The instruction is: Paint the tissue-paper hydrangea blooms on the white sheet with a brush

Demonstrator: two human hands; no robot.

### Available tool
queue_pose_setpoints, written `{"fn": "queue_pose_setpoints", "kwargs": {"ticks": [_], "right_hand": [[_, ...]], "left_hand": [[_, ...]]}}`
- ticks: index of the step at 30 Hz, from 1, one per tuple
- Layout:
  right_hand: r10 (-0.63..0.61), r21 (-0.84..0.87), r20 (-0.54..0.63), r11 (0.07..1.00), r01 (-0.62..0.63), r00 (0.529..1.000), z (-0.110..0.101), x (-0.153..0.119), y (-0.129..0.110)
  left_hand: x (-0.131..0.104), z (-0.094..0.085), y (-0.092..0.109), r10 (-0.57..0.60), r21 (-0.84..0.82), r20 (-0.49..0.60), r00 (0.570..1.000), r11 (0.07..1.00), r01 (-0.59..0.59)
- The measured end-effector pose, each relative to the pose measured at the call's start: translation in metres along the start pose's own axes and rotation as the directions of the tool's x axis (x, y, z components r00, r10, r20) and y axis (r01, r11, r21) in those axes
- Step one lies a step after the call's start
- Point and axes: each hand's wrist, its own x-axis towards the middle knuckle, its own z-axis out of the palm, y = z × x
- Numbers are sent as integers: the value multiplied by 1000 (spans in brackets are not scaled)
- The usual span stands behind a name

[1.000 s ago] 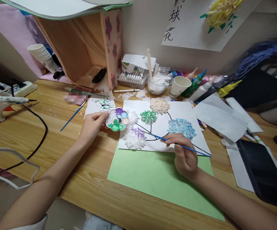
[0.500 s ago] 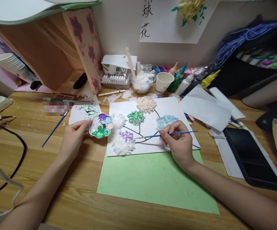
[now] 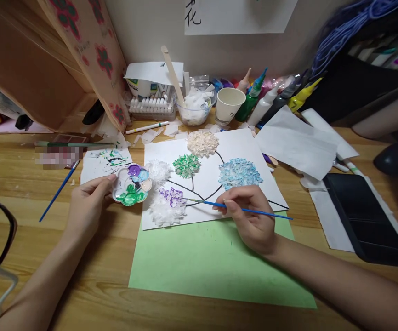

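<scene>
Closest to me, at my 12 o'clock, is a green sheet (image 3: 219,271). My right fingers (image 3: 243,193) are pinched round a blue paintbrush (image 3: 211,202) at 1ish, tip right by the purple-and-white flower (image 3: 167,210) (honestly can't tell if it's touching), which sits at 8 on the white sheet (image 3: 235,143). Left fingers (image 3: 102,187) are gripping the paint palette (image 3: 132,184) at 11. Further back around 12: paper cup (image 3: 230,105), squeeze bottles (image 3: 263,106) just beside it.

1. My wooden table (image 3: 92,303) carries a green sheet (image 3: 219,266) in front of me.
2. A white flower sheet (image 3: 167,149) lies partly over it.
3. To my left, a loose blue brush (image 3: 59,191) lies beside paint-smeared paper (image 3: 93,160).
4. Farther back, a paper cup (image 3: 230,103) stands between a bowl (image 3: 194,120) and a green bottle (image 3: 248,106).
</scene>
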Motion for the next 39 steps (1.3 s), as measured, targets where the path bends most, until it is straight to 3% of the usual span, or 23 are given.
{"fn": "queue_pose_setpoints", "kwargs": {"ticks": [3,6,16,21,28,34,39], "right_hand": [[9,-8,26,1000,-9,1000,0,0,1],[30,-20,38,999,-29,999,-1,-1,2],[75,-10,15,997,-75,997,2,2,2],[-15,42,-18,999,16,1000,2,1,1],[18,-42,67,999,-15,998,0,2,3],[-171,-99,29,980,173,985,-1,4,-2],[-272,-212,268,919,332,924,1,4,-7]], "left_hand": [[0,0,0,-86,-130,-25,996,988,82],[0,0,1,-111,-154,-52,993,983,101],[0,-1,1,-128,-197,-52,990,974,116],[0,0,2,-122,-195,-54,991,975,109],[3,-3,-7,-54,-166,-7,998,985,52],[-3,-1,-7,-31,-146,91,995,988,44],[-14,4,-1,-5,-120,225,974,992,33]]}}
